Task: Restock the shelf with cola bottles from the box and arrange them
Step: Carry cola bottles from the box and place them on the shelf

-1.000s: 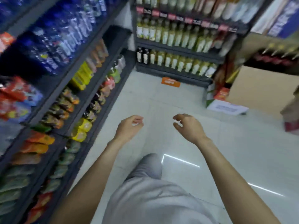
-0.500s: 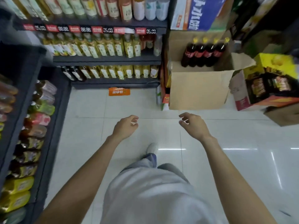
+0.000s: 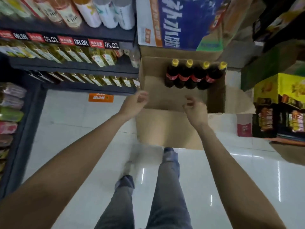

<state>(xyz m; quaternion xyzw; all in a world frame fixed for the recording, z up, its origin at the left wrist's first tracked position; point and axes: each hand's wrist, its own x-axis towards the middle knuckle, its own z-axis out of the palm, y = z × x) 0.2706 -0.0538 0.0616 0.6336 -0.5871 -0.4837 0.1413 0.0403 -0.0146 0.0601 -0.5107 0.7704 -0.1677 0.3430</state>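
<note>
Head view, looking down an aisle onto a pale tiled floor point(image 3: 82, 129). Open cardboard box point(image 3: 165, 129) standing on the floor, just ahead of the feet. Four cola bottles point(image 3: 194, 76) upright in a single row against the far wall of the box, shoulder to shoulder; yellow caps, red labels, dark contents. Near half of the box interior bare cardboard.

Left hand point(image 3: 133, 103) raised at the near left corner of the box, fingers loosely curled, holding nothing. Right hand point(image 3: 195, 111) over the near rim of the box, fingers loosely bent, likewise holding nothing. Neither hand touching the bottles. Both forearms bare, stretched forward; grey trouser legs and shoes below.

Dark shelf point(image 3: 74, 66) to the left of the box, its tiers carrying rows of yellow-labelled bottles, with red and black price tags point(image 3: 66, 40) along the upper edge. Blue printed carton point(image 3: 181, 22) behind the box. Yellow cartons point(image 3: 280, 86) to the right.
</note>
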